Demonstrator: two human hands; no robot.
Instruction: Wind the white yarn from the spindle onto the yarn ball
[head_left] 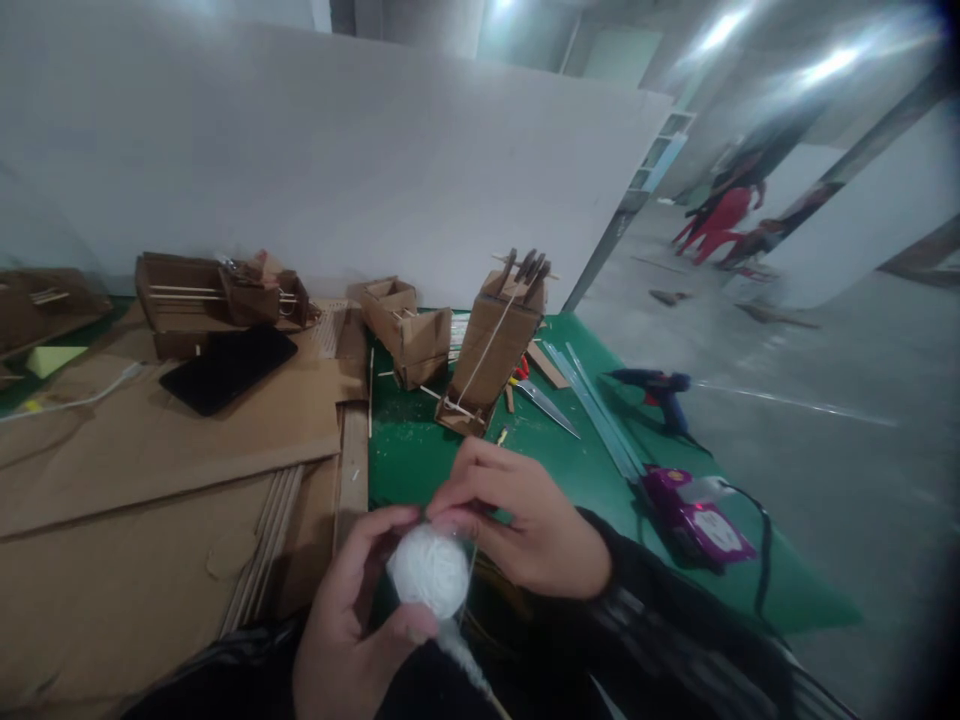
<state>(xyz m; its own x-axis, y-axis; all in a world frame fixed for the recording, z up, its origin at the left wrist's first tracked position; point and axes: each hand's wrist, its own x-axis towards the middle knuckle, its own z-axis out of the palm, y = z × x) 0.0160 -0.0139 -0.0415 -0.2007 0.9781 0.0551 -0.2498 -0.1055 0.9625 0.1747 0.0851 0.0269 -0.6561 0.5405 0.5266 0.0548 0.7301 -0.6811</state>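
Observation:
A ball of white string [431, 572] sits in my left hand [352, 610], fingers and thumb curved round its left side. At its upper edge my right hand [517, 510] is closed in a pinch. A thin pale strand [470, 575] hangs from those fingertips along the ball's right side. Below the ball, a white twisted length [461, 655] leads down to a thin wooden stick [496, 705] at the frame's bottom. Just beyond my hands stands a tall cardboard piece [491, 350] with sticks through it and a string down its front.
Scissors [547, 405], clear glue sticks [596, 410], a blue glue gun [656, 390] and a purple power strip [697, 525] lie rightward on the green table [555, 470]. Cardboard sheets [187, 460], a black phone [231, 370] and cardboard boxes [184, 290] occupy the left.

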